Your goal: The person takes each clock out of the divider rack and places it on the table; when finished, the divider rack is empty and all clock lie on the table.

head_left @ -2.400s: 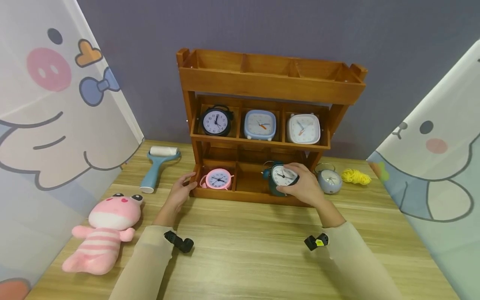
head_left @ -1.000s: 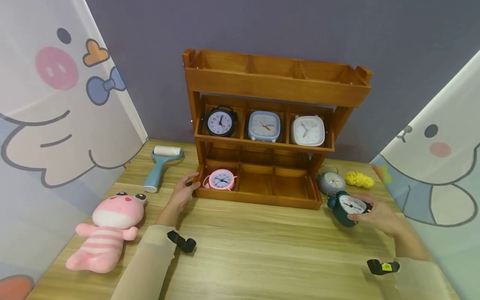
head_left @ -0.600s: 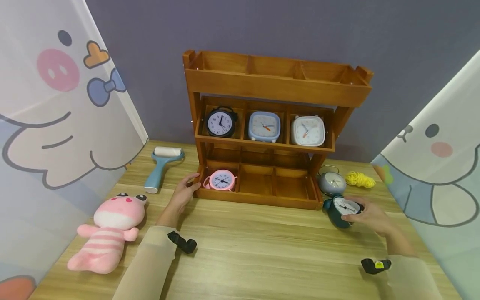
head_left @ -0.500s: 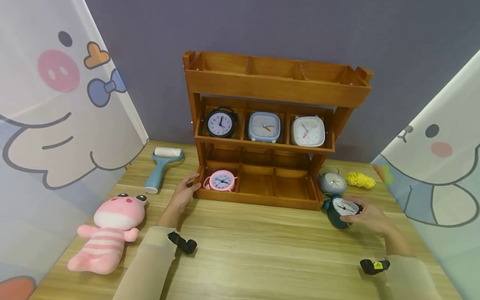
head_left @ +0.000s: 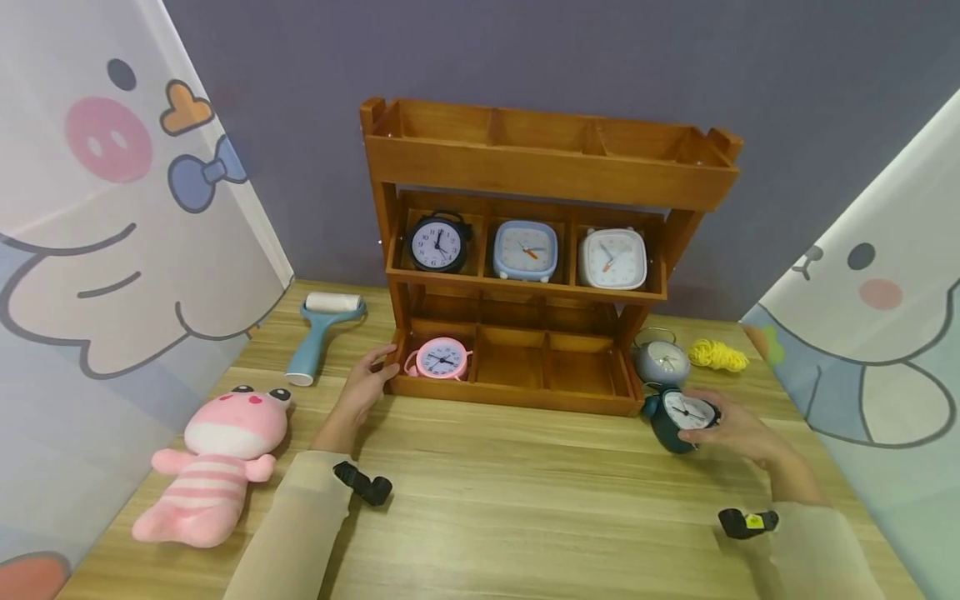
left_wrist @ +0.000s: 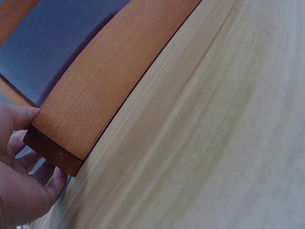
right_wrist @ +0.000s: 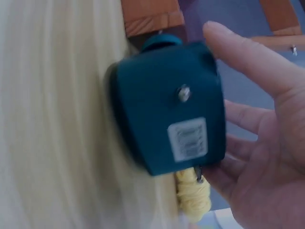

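Note:
My right hand grips a dark teal twin-bell alarm clock by its side, just off the right end of the wooden shelf. Its white dial faces up in the head view. The right wrist view shows the casing with a barcode sticker, thumb on one side and fingers on the other. At the shelf's lower left corner, my left hand holds the end of the bottom tray, thumb and fingers around the wood. A pink alarm clock sits in the bottom left compartment.
The middle tier holds black, blue and white clocks. A grey-blue clock and yellow yarn lie right of the shelf. A lint roller and pink plush frog lie left.
My right hand has carried the teal alarm clock rightward out of the shelf's bottom right compartment, then slightly back left beside the shelf. My left hand has kept its hold on the shelf.

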Demonstrator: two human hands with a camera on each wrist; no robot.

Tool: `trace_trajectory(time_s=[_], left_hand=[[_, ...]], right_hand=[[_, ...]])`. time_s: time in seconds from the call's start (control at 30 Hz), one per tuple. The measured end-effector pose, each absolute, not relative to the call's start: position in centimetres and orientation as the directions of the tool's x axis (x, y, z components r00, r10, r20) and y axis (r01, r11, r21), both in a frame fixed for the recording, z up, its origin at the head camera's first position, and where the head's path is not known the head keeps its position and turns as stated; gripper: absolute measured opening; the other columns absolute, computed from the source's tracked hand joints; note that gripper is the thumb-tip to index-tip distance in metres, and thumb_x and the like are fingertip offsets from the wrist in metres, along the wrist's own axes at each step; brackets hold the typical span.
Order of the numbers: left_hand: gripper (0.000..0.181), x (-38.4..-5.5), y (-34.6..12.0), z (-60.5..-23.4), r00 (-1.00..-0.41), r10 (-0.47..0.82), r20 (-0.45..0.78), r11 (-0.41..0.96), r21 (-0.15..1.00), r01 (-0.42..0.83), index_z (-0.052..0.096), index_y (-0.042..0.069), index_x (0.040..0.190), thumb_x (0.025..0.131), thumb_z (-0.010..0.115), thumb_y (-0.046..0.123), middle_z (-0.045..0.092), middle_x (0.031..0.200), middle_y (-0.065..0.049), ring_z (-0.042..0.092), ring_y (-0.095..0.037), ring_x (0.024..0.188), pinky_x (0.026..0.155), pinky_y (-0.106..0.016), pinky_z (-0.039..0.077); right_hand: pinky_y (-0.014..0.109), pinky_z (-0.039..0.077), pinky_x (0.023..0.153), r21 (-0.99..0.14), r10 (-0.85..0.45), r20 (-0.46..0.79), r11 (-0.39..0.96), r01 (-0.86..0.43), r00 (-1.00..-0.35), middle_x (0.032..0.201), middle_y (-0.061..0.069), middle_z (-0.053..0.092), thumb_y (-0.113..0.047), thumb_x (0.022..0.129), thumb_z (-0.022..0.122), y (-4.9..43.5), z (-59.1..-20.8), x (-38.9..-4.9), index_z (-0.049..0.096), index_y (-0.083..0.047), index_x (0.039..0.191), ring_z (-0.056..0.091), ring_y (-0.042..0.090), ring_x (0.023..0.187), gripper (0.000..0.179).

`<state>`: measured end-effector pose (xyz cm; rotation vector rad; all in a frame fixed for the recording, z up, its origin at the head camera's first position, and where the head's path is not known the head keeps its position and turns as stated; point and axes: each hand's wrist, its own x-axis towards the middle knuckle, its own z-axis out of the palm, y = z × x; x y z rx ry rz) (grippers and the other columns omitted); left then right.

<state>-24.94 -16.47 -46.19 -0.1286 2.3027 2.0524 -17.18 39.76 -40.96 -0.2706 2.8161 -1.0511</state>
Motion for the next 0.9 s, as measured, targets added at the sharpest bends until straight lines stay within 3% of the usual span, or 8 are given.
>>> trace_trajectory(time_s=[0.13,0.3,0.37,0.47,0.6,0.67,0.77,0.9], left_hand=[[0.047,-24.9,-16.3,-46.3,-0.995,-0.022,-0.100,0.105,0.989,-0.102,0.043,0.002,0.145,0.099,0.054,0.007,0.038,0.142,-0.028,0.048,-0.029,0.105,0.066,-0.023,0.039],[0.047,-24.9,-16.2,-46.2,-0.995,-0.015,-0.102,0.092,0.990,-0.103,0.042,0.001,0.145,0.099,0.054,0.007,0.035,0.145,-0.028,0.040,-0.035,0.127,0.086,-0.032,0.039],[0.047,-24.9,-16.2,-46.3,-0.995,-0.019,-0.103,0.088,0.991,-0.104,0.043,0.001,0.145,0.099,0.054,0.007,0.037,0.144,-0.028,0.043,-0.032,0.123,0.083,-0.030,0.040],[0.048,-24.4,-16.2,-45.4,-0.994,-0.008,-0.113,0.068,0.991,-0.113,0.041,-0.001,0.145,0.099,0.053,0.006,0.039,0.141,-0.031,0.058,-0.016,0.082,0.063,-0.023,0.040],[0.049,-24.1,-16.2,-44.8,-0.991,0.008,-0.133,0.033,0.991,-0.133,0.040,-0.002,0.146,0.099,0.053,0.005,0.040,0.138,-0.033,0.030,-0.003,0.042,0.046,-0.021,0.031],[0.049,-24.3,-16.3,-45.2,-0.991,0.002,-0.131,0.047,0.990,-0.130,0.040,-0.001,0.146,0.100,0.054,0.006,0.040,0.140,-0.032,0.039,-0.006,0.050,0.048,-0.021,0.031],[0.049,-24.9,-16.5,-46.1,-0.993,-0.012,-0.116,0.080,0.990,-0.116,0.041,0.003,0.146,0.100,0.054,0.009,0.038,0.143,-0.029,0.055,-0.015,0.082,0.057,-0.019,0.037],[0.048,-25.0,-16.5,-46.4,-0.995,-0.018,-0.096,0.091,0.991,-0.097,0.042,0.003,0.146,0.100,0.053,0.009,0.038,0.144,-0.028,0.046,-0.032,0.116,0.063,-0.018,0.038]], right_hand=[[0.068,0.032,0.091,-0.642,-0.223,-0.053,0.754,-0.138,-0.973,0.140,0.040,0.032,-0.019,0.084,0.079,39.1,-40.1,-17.2,0.039,0.013,0.139,0.032,0.057,0.124,0.075],[0.068,0.035,0.090,-0.608,-0.219,-0.021,0.777,-0.161,-0.975,0.142,0.041,0.028,-0.025,0.087,0.076,36.9,-38.0,-17.3,0.039,0.013,0.139,0.037,0.057,0.121,0.074],[0.068,0.035,0.090,-0.600,-0.229,-0.019,0.781,-0.172,-0.973,0.144,0.040,0.026,-0.027,0.088,0.075,35.6,-37.2,-17.6,0.039,0.011,0.140,0.036,0.058,0.122,0.074],[0.068,0.036,0.090,-0.602,-0.259,-0.016,0.774,-0.197,-0.966,0.144,0.039,0.026,-0.029,0.089,0.074,33.8,-36.6,-18.0,0.039,0.008,0.142,0.036,0.058,0.122,0.073],[0.069,0.032,0.094,-0.632,-0.311,0.015,0.734,-0.250,-0.950,0.144,0.036,0.030,-0.026,0.090,0.073,31.7,-36.3,-19.0,0.041,0.007,0.141,0.031,0.058,0.126,0.069],[0.069,0.029,0.096,-0.650,-0.328,0.027,0.711,-0.266,-0.944,0.144,0.034,0.031,-0.025,0.090,0.073,30.6,-36.2,-19.5,0.042,0.006,0.141,0.029,0.056,0.128,0.067],[0.068,0.029,0.098,-0.672,-0.338,0.025,0.691,-0.266,-0.941,0.146,0.032,0.031,-0.026,0.090,0.073,28.8,-36.1,-20.3,0.043,0.004,0.142,0.028,0.053,0.130,0.067],[0.063,0.031,0.099,-0.677,-0.342,0.024,0.686,-0.267,-0.939,0.145,0.028,0.035,-0.029,0.089,0.074,25.9,-36.4,-21.6,0.045,0.002,0.142,0.033,0.048,0.130,0.068]])
